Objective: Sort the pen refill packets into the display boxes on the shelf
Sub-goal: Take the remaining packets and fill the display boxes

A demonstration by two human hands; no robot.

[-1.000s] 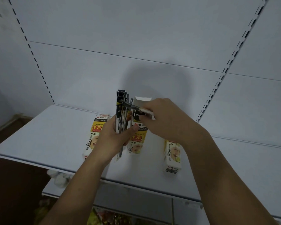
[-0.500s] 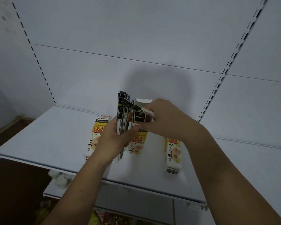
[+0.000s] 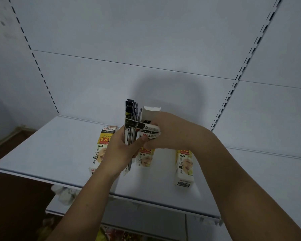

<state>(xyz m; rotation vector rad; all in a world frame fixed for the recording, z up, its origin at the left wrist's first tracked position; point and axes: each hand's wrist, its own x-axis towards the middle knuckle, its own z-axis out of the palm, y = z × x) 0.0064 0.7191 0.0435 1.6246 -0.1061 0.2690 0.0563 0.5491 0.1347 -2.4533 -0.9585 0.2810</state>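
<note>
Bundle of refill packets point(image 3: 131, 129), gripped upright in the left hand point(image 3: 119, 152) above the shelf point(image 3: 42, 153). The right hand point(image 3: 172, 133) pinches one packet point(image 3: 142, 126) crosswise beside the open middle box point(image 3: 151, 112). Sorting appears incomplete: the bundle is not yet boxed.

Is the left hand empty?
No, the left hand grips a bunch of pen refill packets standing upright.
</note>
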